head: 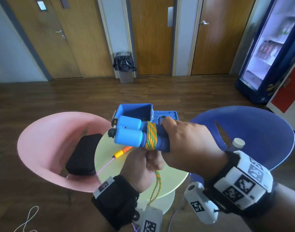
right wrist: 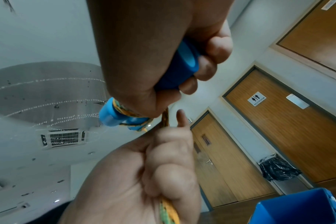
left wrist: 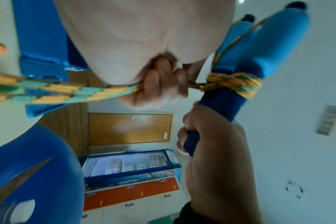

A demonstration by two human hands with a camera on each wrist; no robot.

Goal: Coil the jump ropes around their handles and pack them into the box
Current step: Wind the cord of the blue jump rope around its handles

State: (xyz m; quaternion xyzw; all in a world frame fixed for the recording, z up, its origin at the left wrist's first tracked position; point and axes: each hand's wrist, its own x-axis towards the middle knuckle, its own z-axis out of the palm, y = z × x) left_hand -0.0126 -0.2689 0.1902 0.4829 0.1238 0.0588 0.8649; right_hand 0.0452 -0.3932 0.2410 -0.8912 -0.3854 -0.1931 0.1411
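Observation:
My right hand (head: 180,136) grips the dark-blue ends of two blue jump-rope handles (head: 129,133) held side by side above the table. Orange-and-green rope (head: 151,135) is wound a few turns around their middle. My left hand (head: 144,162) sits just below and holds the loose rope in its curled fingers (left wrist: 163,84), with the free length hanging past my wrist. The open blue box (head: 135,111) stands on the round pale table (head: 110,158) behind the handles, lid (head: 167,114) folded out to the right. A second rope's orange-yellow handle (head: 122,152) with a thin purple cord lies on the table.
A pink chair (head: 47,139) at the left holds a black case (head: 84,154). A blue chair (head: 254,131) stands at the right. Wooden doors, a bin with a black bag (head: 125,64) and a drinks fridge (head: 269,47) line the far side. A cord lies on the floor at lower left.

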